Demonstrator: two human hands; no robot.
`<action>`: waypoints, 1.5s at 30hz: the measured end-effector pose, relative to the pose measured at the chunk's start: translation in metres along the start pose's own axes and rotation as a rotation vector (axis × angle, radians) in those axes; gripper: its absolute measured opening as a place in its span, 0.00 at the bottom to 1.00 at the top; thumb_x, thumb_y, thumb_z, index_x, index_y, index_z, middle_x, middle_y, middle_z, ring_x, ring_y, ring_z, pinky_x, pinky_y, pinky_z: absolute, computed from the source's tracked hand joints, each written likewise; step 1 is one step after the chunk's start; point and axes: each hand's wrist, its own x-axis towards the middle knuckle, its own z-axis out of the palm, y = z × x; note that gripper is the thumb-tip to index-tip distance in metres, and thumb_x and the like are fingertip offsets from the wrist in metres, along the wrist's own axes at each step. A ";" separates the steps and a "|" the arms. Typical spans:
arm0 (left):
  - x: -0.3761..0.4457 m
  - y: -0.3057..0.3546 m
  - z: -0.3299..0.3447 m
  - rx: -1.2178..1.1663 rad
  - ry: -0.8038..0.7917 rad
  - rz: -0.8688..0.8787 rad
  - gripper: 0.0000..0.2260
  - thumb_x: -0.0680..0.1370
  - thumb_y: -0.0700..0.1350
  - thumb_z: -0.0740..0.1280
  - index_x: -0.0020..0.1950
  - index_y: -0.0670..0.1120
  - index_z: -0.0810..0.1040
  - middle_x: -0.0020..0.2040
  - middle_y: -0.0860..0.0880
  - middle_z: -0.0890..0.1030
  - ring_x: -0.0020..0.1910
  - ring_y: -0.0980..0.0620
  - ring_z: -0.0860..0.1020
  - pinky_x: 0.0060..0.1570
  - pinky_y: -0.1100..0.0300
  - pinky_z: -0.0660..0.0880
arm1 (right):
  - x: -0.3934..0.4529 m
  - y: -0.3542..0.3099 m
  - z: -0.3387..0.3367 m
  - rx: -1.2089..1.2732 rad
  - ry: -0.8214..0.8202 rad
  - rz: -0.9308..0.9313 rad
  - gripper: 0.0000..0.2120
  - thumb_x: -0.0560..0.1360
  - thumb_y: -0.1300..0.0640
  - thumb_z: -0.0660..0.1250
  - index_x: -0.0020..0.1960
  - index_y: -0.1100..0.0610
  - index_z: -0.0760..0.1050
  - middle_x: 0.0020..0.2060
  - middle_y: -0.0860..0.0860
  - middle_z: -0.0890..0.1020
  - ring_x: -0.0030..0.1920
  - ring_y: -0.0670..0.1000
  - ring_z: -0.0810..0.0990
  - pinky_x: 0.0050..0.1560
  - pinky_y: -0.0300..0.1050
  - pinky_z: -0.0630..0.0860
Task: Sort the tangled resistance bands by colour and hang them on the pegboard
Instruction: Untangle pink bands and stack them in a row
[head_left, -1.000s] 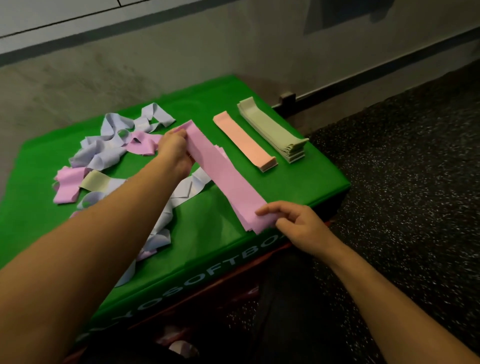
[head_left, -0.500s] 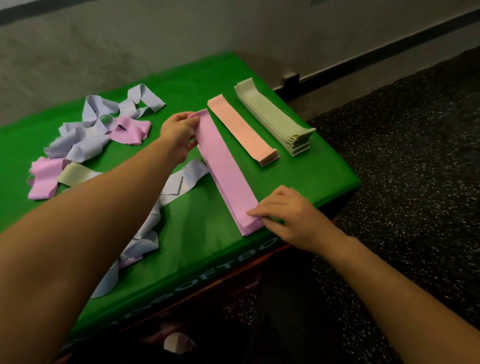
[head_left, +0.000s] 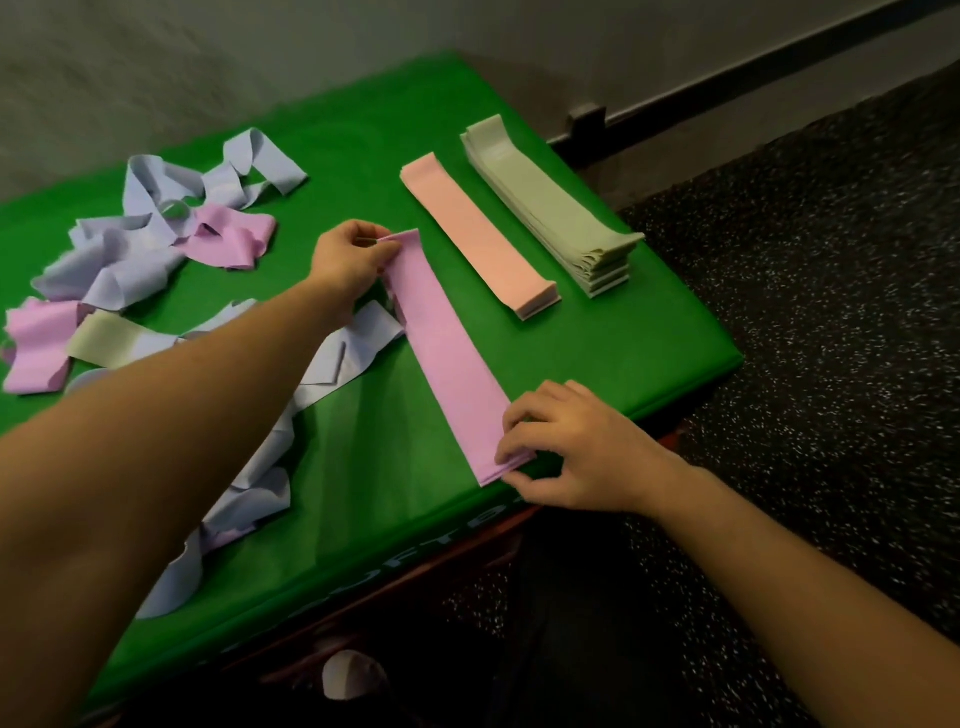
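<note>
A flattened pink band (head_left: 449, 353) is laid diagonally on the green worktop (head_left: 597, 358). Its far end is pinched between thumb and fingers of the left hand (head_left: 349, 260); its near end, close to the front edge of the worktop, is pinched by the curled fingers of the right hand (head_left: 566, 447). A peach stack (head_left: 480, 236) and a sage-green stack (head_left: 550, 208) are positioned parallel just beyond it, slightly apart. A tangled heap of lilac, pink and pale-yellow bands (head_left: 135, 260) is located at the left of the worktop.
</note>
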 end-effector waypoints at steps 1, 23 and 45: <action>0.003 -0.002 0.000 0.017 0.012 -0.004 0.04 0.78 0.43 0.70 0.50 0.47 0.76 0.49 0.48 0.80 0.45 0.52 0.79 0.40 0.61 0.78 | 0.000 0.001 0.000 -0.009 0.003 -0.013 0.08 0.73 0.47 0.71 0.50 0.47 0.82 0.49 0.44 0.78 0.48 0.47 0.75 0.47 0.45 0.69; -0.078 -0.015 -0.096 0.429 0.002 0.436 0.08 0.80 0.46 0.68 0.58 0.45 0.80 0.58 0.47 0.80 0.46 0.50 0.79 0.47 0.56 0.77 | 0.035 -0.050 -0.018 0.183 0.058 0.191 0.10 0.77 0.49 0.69 0.57 0.50 0.80 0.50 0.43 0.80 0.49 0.40 0.73 0.51 0.38 0.71; -0.179 -0.190 -0.269 0.197 0.379 0.281 0.07 0.79 0.42 0.67 0.51 0.54 0.77 0.53 0.52 0.79 0.50 0.54 0.77 0.44 0.59 0.70 | 0.199 -0.177 0.052 0.285 -0.025 0.196 0.05 0.77 0.56 0.68 0.50 0.47 0.79 0.40 0.42 0.79 0.38 0.45 0.76 0.44 0.45 0.76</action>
